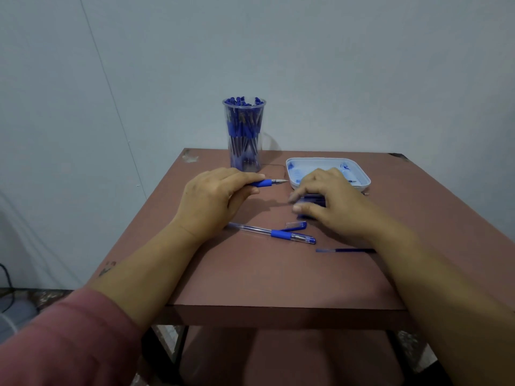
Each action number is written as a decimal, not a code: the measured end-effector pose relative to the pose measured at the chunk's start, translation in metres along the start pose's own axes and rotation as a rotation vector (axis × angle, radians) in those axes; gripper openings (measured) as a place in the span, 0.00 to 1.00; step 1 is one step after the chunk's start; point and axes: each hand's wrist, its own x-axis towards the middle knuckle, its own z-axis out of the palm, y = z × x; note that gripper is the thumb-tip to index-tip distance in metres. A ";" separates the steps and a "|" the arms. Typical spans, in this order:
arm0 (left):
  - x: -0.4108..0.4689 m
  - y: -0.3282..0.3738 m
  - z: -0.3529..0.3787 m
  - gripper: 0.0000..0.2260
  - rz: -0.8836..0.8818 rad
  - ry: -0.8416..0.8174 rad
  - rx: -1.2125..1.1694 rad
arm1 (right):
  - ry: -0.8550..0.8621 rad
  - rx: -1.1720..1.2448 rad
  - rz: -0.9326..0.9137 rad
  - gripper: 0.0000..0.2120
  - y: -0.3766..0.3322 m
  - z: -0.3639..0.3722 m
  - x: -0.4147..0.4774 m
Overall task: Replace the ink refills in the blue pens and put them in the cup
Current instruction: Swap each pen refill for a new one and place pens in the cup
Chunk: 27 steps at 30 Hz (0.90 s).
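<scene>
On table (pixel 278 274), left hand (pixel 211 199) gripping pen (pixel 264 183), right hand (pixel 331 201) over refills (pixel 312 201)

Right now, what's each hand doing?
Left hand: holds a pen.
Right hand: on a blue pile, blurred; grip cannot be told.

Near half of the worktop (pixel 273 277) is bare from the front edge up to the lying pen (pixel 271 233), loose cap (pixel 296 225) and single refill (pixel 345 250), which form a low line across the middle. At the far edge the tall cup (pixel 244 135) stands near the wall (pixel 362 79). The tray (pixel 362 176) lies to its right, with a narrow gap between. The left grip (pixel 214 196) and right grip (pixel 328 201) fill the centre. The held pen (pixel 264 183) points its tip into the lane between them. The far-left corner is open.
</scene>
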 end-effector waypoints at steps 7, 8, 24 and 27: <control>0.000 0.001 0.000 0.11 -0.009 -0.010 -0.011 | -0.191 -0.107 0.027 0.04 0.007 0.001 -0.001; 0.000 0.001 -0.001 0.11 -0.010 -0.012 -0.016 | -0.190 -0.128 0.017 0.05 0.007 0.001 0.000; 0.001 0.008 -0.001 0.11 -0.035 -0.084 -0.060 | 0.223 0.251 -0.063 0.06 -0.006 0.014 0.009; 0.001 0.010 0.000 0.11 -0.044 -0.065 -0.083 | 0.257 0.320 -0.059 0.05 -0.010 0.016 0.009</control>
